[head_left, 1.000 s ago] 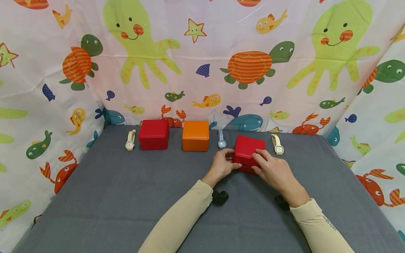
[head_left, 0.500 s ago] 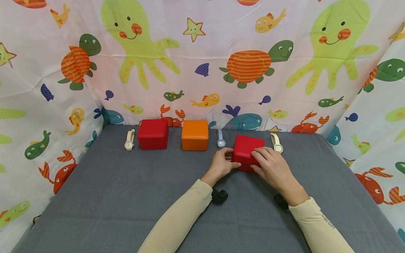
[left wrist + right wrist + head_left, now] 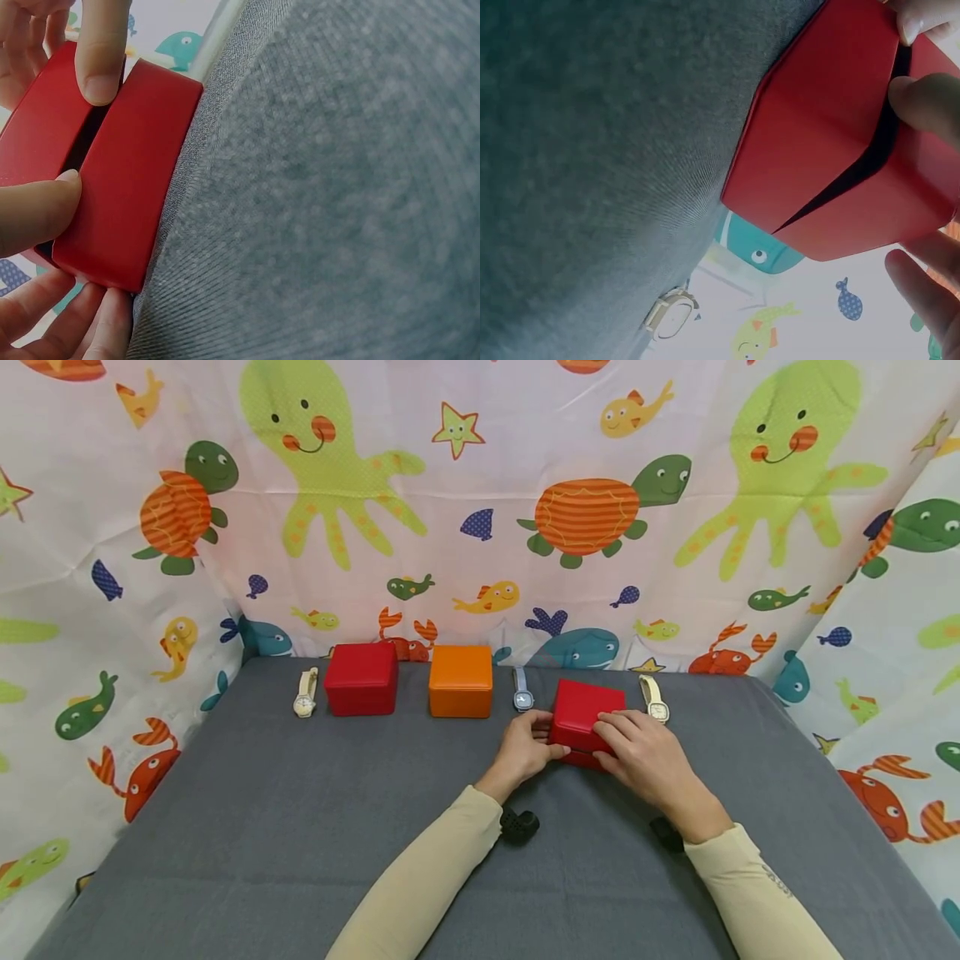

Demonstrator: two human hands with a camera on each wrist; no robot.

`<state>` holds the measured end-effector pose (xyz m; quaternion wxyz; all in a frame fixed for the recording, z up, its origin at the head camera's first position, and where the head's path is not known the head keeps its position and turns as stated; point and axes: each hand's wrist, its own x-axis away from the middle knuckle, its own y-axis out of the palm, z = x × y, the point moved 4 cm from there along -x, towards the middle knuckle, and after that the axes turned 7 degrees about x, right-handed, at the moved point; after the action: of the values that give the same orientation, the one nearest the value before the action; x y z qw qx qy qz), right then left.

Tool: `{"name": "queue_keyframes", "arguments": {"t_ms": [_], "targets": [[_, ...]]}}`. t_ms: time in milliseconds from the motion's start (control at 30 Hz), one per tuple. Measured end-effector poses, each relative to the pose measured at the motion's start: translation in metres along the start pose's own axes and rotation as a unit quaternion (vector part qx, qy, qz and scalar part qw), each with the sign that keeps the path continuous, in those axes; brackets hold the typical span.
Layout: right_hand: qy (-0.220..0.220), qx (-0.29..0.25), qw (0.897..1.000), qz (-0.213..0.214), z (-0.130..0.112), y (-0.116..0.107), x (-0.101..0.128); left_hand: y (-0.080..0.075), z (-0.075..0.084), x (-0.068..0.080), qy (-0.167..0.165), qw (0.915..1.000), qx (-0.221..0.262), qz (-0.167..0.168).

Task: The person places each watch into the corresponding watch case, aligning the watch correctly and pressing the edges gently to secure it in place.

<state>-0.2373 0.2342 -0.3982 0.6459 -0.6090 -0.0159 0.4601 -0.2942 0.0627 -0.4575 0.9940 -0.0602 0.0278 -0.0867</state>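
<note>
A small red box (image 3: 587, 708) sits on the grey cloth right of centre, and both hands hold it. My left hand (image 3: 540, 737) grips its left side. My right hand (image 3: 611, 743) covers its right front, with fingers on the lid. In the left wrist view the red box (image 3: 131, 165) shows a dark gap between lid and base, with a thumb and a fingertip (image 3: 100, 52) at that seam. The right wrist view also shows the red box (image 3: 825, 150) with its lid slightly raised and fingertips (image 3: 928, 101) at the gap.
Along the back edge lie a cream watch (image 3: 304, 694), a second red box (image 3: 362, 678), an orange box (image 3: 461, 681), a blue watch (image 3: 522, 692) and another cream watch (image 3: 654, 700). A patterned curtain (image 3: 480, 527) walls in the table on three sides.
Both hands keep their hold on the red box, which stays in the same spot. Nothing else on the cloth has moved.
</note>
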Motion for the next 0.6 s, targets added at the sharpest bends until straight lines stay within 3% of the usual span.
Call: {"name": "queue_keyframes", "arguments": {"t_ms": [200, 600], "targets": [[-0.012, -0.003, 1.000, 0.007, 0.0017, 0.0013, -0.0024, -0.0002, 0.0000, 0.0001, -0.007, 1.0000, -0.004, -0.001], [-0.087, -0.001, 0.996, 0.024, 0.0052, 0.0024, -0.0082, 0.0000, 0.0000, -0.0001, -0.018, 0.9998, -0.009, -0.006]]}}
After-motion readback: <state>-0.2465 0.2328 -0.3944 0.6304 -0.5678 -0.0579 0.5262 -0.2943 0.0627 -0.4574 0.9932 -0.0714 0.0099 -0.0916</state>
